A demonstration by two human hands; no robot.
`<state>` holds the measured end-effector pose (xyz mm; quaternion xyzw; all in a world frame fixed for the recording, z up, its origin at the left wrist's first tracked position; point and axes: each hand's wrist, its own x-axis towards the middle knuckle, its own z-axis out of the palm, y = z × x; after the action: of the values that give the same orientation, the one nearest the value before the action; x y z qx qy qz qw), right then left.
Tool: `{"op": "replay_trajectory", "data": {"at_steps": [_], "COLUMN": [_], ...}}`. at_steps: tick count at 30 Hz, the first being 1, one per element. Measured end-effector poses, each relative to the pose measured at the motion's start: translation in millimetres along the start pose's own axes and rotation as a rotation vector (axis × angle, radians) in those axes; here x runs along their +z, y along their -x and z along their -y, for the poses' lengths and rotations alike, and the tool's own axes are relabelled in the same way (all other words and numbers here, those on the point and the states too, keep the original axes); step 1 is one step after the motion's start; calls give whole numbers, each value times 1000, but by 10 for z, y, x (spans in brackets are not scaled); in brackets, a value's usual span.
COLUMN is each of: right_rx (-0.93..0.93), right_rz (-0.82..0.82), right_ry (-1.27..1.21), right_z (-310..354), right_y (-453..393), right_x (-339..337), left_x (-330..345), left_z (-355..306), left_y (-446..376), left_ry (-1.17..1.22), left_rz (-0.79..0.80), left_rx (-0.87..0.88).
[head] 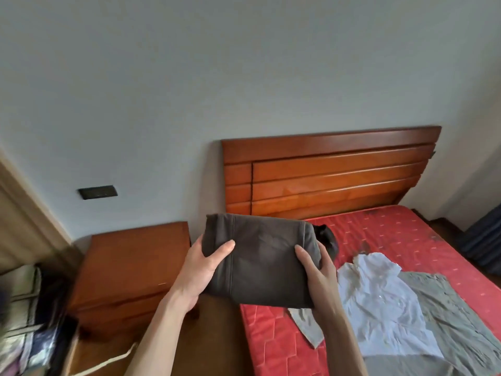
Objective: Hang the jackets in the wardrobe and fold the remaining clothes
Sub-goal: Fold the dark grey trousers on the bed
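A folded dark brown garment (261, 256) is held in the air over the left edge of the bed. My left hand (202, 270) grips its left side, thumb on top. My right hand (315, 270) grips its right side, thumb on top and fingers underneath. A black garment (329, 238) lies partly hidden just behind the brown one. On the red mattress (393, 229) a white shirt (379, 302) lies crumpled on top of a spread-out grey garment (455, 324).
A wooden headboard (328, 172) stands against the pale wall. A wooden nightstand (130, 272) sits left of the bed. A pile of mixed fabrics (24, 321) fills the lower left corner. Dark blue cloth (485, 240) hangs at the right edge.
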<state>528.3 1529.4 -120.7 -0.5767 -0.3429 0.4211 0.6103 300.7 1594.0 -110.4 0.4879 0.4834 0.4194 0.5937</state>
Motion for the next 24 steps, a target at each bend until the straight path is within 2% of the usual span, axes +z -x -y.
{"op": "replay_trajectory", "data": {"at_steps": [8,24], "right_rx": [-5,61], "right_rz": [181,638], "right_ry": [9,13], "right_z": [8,-106], "right_y": [-532,-1960], "right_x": [1320,3557], "left_x": [-1119,-2465], "left_z": [-122,-461], "left_y": [-357,-1176], "left_ry": [27,82], "left_rz": [-274,-790], "left_rx": [18,62]}}
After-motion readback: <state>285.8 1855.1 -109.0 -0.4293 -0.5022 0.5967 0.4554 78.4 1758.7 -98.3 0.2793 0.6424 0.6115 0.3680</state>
